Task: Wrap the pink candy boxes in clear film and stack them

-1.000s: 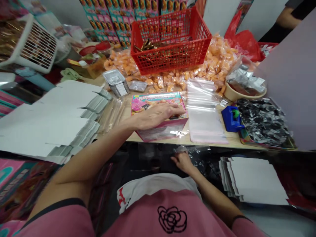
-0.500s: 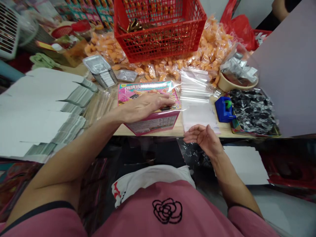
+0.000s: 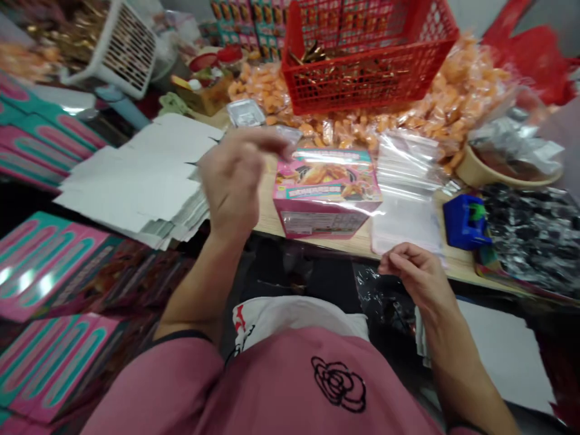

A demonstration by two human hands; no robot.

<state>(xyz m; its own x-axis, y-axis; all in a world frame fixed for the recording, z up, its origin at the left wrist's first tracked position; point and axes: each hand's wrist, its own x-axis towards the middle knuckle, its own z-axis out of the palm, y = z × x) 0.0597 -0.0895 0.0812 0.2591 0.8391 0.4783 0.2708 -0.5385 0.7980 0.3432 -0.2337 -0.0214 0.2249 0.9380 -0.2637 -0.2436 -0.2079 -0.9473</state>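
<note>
A pink and teal printed box (image 3: 328,187) with food pictures stands near the table's front edge, glossy under a clear film. My left hand (image 3: 235,181) is raised above the table just left of the box, apart from it. Motion smears its fingers, so whether it holds anything is unclear. Right of the box lies a stack of clear plastic bags (image 3: 405,205). Close to the front edge of that stack hovers my right hand (image 3: 419,272), its fingers curled in and the thumb against them. Nothing shows in it.
Flat white cardboard (image 3: 140,175) is piled on the left. Behind the box are silver foil trays (image 3: 244,113), bagged orange pieces (image 3: 348,130) and a red basket (image 3: 371,84). A blue tape dispenser (image 3: 464,223), a beige bowl (image 3: 480,172) and black packets (image 3: 530,235) sit right.
My left hand has lifted off the box top and moved left. My right hand's fingers have curled in. The view has turned left, showing more pink and teal boxes there.
</note>
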